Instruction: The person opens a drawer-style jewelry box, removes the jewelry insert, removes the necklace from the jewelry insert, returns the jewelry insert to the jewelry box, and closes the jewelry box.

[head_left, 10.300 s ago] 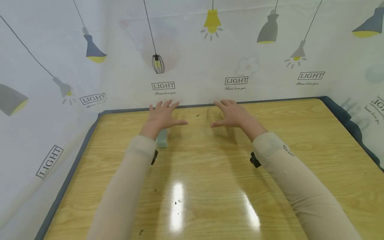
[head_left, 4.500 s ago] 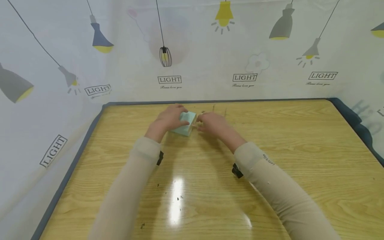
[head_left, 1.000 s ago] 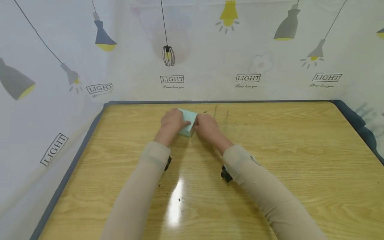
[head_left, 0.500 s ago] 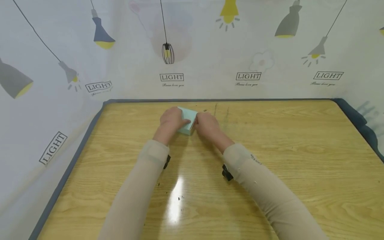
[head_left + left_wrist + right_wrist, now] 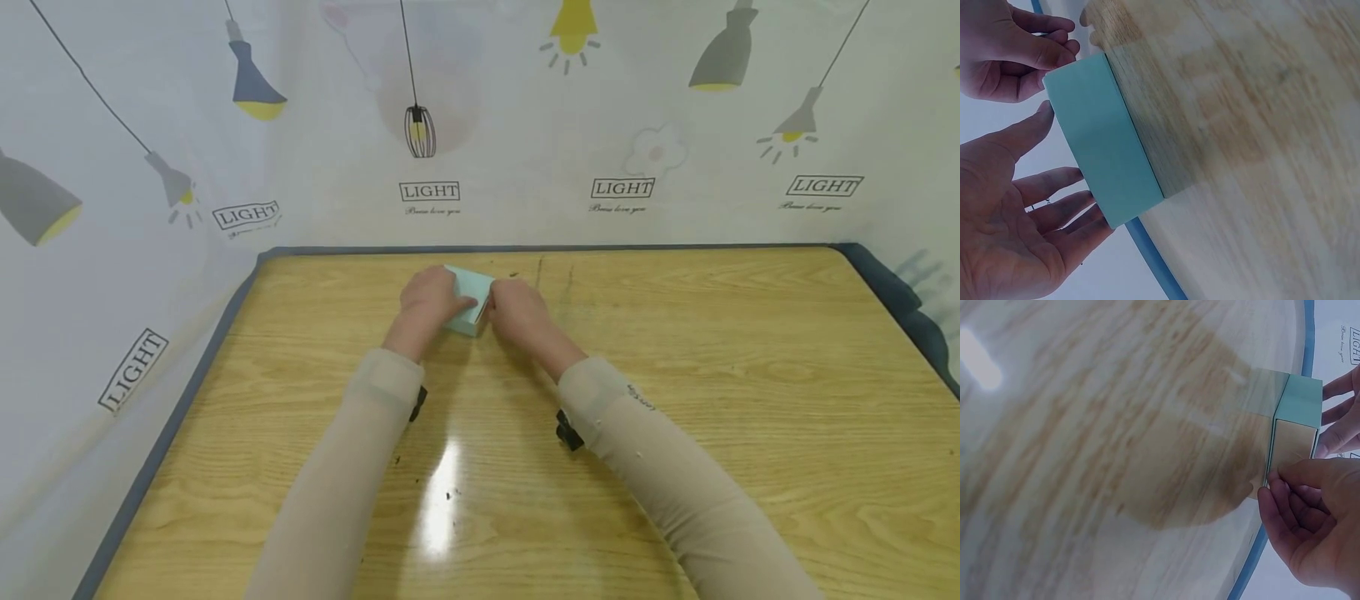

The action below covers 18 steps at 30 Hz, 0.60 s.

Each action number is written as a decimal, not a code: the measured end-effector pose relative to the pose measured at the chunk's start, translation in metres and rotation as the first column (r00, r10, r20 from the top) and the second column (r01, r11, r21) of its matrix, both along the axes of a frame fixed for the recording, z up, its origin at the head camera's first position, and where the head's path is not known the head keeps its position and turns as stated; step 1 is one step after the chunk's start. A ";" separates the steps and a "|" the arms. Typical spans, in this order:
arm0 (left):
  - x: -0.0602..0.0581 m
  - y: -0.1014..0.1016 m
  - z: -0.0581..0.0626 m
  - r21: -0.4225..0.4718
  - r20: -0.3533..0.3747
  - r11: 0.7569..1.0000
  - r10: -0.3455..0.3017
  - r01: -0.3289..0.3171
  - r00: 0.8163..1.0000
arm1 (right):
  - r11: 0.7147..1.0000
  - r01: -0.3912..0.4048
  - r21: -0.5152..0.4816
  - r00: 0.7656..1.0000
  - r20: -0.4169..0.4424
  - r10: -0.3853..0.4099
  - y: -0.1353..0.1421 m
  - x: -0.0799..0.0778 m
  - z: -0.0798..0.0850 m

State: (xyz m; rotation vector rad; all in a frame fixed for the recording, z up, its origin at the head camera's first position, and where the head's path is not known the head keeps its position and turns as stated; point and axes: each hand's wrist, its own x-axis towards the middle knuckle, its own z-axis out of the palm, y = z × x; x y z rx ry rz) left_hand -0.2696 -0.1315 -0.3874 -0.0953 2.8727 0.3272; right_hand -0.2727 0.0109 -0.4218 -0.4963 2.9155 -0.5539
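A small mint-green box [image 5: 472, 287] rests near the far edge of the table, slightly turned. My left hand [image 5: 429, 293] grips its left side, thumb lying over the top, other fingers along the far side. The left wrist view shows a long plain green side of the box [image 5: 1104, 140] with fingertips along its edge. On the box's right end, a beige panel [image 5: 1293, 442] sits inside a green frame. My right hand [image 5: 1316, 512] has curled fingers at that panel, thumb and forefinger tips pinching at its edge; what exactly they pinch is hidden.
The wood-grain table [image 5: 675, 375] has a dark blue border and a few dark specks. A white sheet [image 5: 510, 150] printed with lamps hangs close behind and at both sides. Small black wrist cameras [image 5: 569, 431] sit under the sleeve cuffs.
Earlier the hands were spread apart, the box beneath the left one. Then they came together around the box, which was turned; the fingers closed on it. Over the last second almost nothing has moved.
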 end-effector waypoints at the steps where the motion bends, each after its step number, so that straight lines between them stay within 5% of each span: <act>1: 0.000 0.000 0.000 -0.002 0.001 1.000 -0.001 0.001 1.000 | 1.000 0.000 0.000 1.000 0.003 0.000 0.000 0.000 0.001; 18: -0.001 0.001 0.001 0.004 0.014 1.000 0.016 -0.016 1.000 | 0.997 -0.015 0.078 1.000 -0.005 0.016 -0.001 0.000 0.004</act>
